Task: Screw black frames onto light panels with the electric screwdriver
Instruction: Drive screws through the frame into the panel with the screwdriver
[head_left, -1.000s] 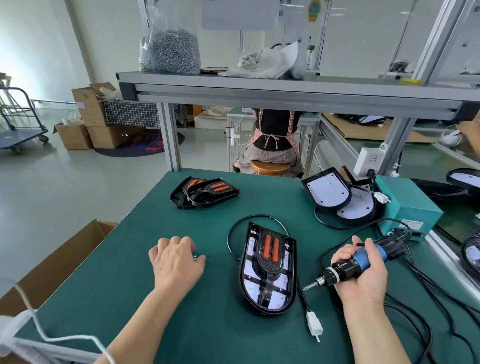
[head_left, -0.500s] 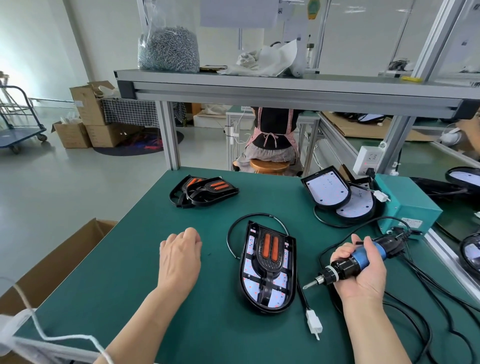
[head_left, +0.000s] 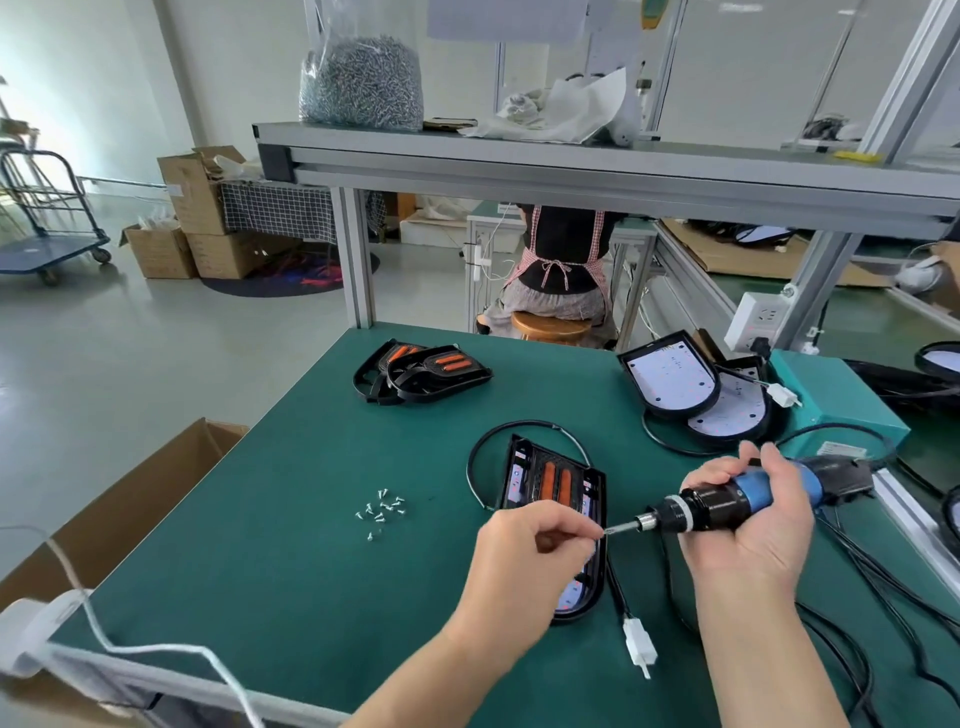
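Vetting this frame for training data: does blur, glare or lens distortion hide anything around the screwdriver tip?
Head view: wide-angle distortion tilts the posts at right; window glare washes out the far left; the left hand pinching the electric screwdriver bit is slightly soft, so no screw is discernible there; loose screws are distinct.

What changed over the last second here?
The left hand left the mat, moved right and now pinches the bit; the loose screws it covered lie exposed. The right hand still grips the electric screwdriver; the framed light panel has not moved.
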